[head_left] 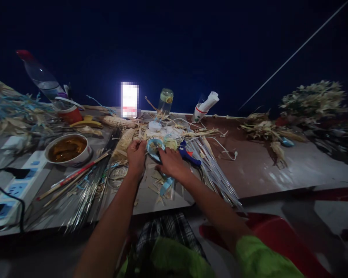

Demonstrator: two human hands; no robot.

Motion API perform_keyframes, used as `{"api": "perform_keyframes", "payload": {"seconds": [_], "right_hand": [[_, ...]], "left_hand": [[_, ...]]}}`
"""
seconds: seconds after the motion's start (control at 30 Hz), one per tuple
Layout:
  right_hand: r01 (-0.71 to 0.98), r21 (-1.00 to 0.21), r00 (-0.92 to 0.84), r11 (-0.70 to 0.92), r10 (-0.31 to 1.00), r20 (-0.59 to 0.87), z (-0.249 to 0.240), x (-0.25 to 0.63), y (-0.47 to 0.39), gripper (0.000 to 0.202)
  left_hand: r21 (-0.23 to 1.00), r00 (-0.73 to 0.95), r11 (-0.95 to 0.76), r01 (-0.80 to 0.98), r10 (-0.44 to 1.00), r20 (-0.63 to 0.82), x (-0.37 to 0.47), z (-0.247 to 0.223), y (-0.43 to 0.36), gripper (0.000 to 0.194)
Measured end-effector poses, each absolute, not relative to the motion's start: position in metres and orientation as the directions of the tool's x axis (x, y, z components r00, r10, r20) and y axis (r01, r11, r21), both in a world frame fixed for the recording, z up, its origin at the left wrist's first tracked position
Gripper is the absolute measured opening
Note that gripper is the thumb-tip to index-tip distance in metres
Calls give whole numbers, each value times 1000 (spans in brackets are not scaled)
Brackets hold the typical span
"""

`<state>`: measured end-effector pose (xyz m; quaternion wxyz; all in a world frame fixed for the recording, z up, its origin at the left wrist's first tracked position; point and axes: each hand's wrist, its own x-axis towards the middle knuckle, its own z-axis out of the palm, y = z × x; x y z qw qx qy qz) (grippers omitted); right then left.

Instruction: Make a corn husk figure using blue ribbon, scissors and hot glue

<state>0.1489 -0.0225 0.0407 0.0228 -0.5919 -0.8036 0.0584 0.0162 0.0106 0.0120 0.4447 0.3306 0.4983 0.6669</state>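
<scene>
In the head view, the left hand [136, 156] closes its fingertips, any hold unclear, left of a pale-blue ring [149, 143] at centre, while the right hand [171, 162], grip indiscernible, could by slipping rightward jostle the blue glue gun [195, 160].

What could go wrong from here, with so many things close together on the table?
The bowl of brown liquid stands close to the power strip, so a knock might spill it onto the sockets. The blue tool, perhaps a glue gun, lies right by the right hand and could burn it if hot.
</scene>
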Motion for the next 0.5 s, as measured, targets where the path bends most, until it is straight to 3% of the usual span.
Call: {"api": "perform_keyframes", "payload": {"seconds": [0.1,0.2,0.3,0.43,0.5], "right_hand": [[942,-112,-325,317,944,-60,41,151,-22,28],[929,-192,-334,316,940,-69,46,158,-14,26],[889,-367,-311,274,949,-44,62,173,7,19],[770,-604,-47,207,962,270,105,214,50,16],[675,-714,153,188,910,384,134,238,73,26]], "left_hand": [[963,-386,-114,-243,923,11,15,9,13,16],[970,-378,-114,-215,925,25,14,8,14,20],[965,-387,-104,-239,922,3,14,10,13,21],[953,-386,-105,-283,922,-12,16,12,11,20],[952,-385,-109,-286,923,-9,16,11,12,21]]}}
